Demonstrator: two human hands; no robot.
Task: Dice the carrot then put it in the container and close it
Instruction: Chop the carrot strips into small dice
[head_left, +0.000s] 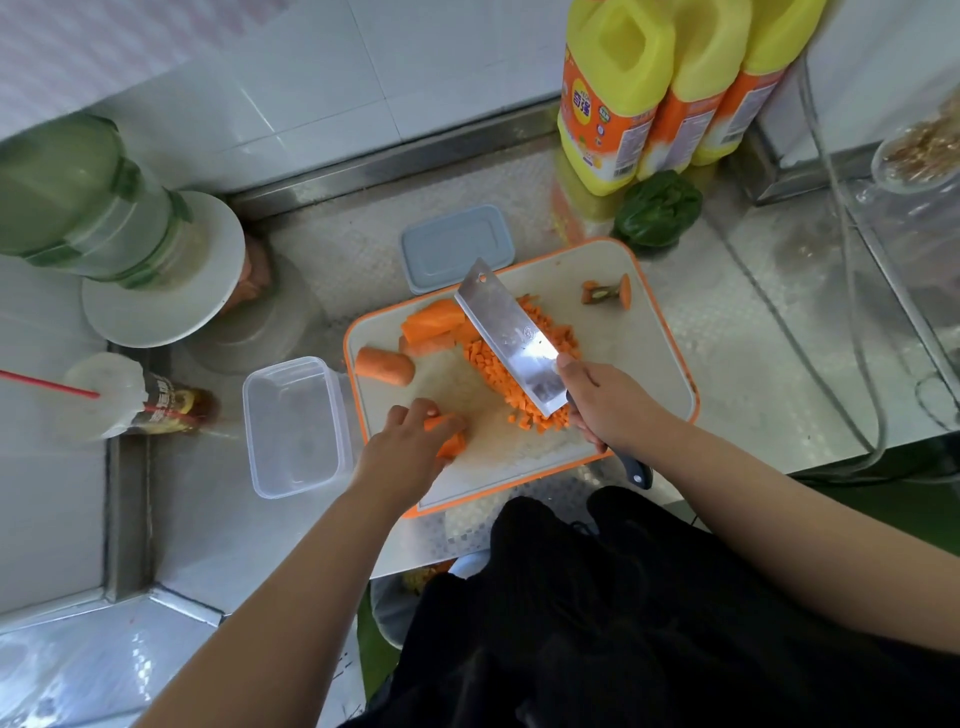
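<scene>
On the near left part of the cutting board (639, 374), the left hand (402, 447) curls its fingers over a short carrot piece (451, 435) and holds it down, while the right hand (605, 402) grips the handle of the cleaver (511, 338), whose blade lies flat over the diced heap (524, 374) at the board's middle, running from near right to far left. The held piece lies just left of the blade's heel, so the cleaver probably needs only a short swing leftward to reach it. Farther back on the board's left wait an uncut carrot chunk (384, 365) and carrot slabs (434, 319); the open container (296, 426) stands just off the board's left edge and its lid (457, 248) beyond the far edge.
</scene>
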